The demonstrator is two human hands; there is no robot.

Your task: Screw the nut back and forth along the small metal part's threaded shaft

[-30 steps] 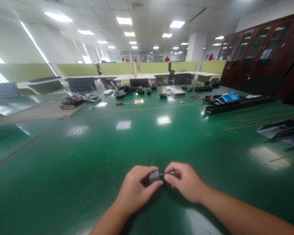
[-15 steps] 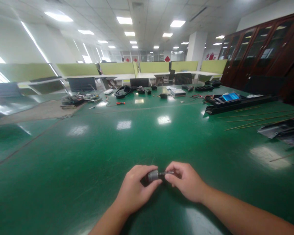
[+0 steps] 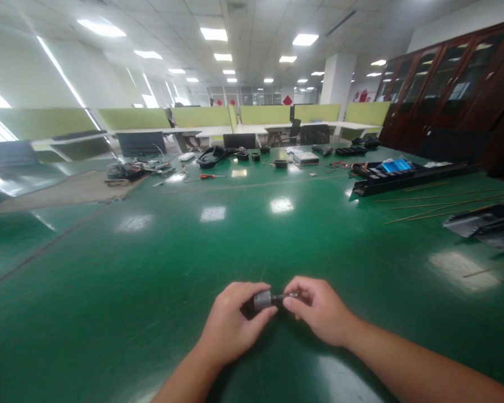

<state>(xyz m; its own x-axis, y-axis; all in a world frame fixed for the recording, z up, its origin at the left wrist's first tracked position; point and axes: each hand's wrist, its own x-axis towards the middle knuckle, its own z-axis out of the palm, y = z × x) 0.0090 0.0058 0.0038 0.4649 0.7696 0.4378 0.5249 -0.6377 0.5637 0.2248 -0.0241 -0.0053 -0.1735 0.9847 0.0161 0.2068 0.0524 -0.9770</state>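
Note:
Near the front of the green table [image 3: 185, 240], my left hand [image 3: 237, 319] is wrapped round a grey metal cylinder [image 3: 262, 300], with fingers above it and thumb below. A thin metal shaft [image 3: 278, 297] sticks out of the cylinder's right end. My right hand [image 3: 317, 308] pinches the far end of this shaft between thumb and fingers. The cylinder lies on its side, roughly level. Its left end is dark and mostly hidden in my left palm. The fine detail of the shaft's tip is too small to tell.
An orange-handled screwdriver [image 3: 208, 176] lies further back. Behind it stand small black boxes [image 3: 281, 164] and a white box [image 3: 306, 158]. Long black rails [image 3: 415, 178] and thin rods [image 3: 428, 213] lie at the right. Electronic parts [image 3: 128, 170] sit at the back left.

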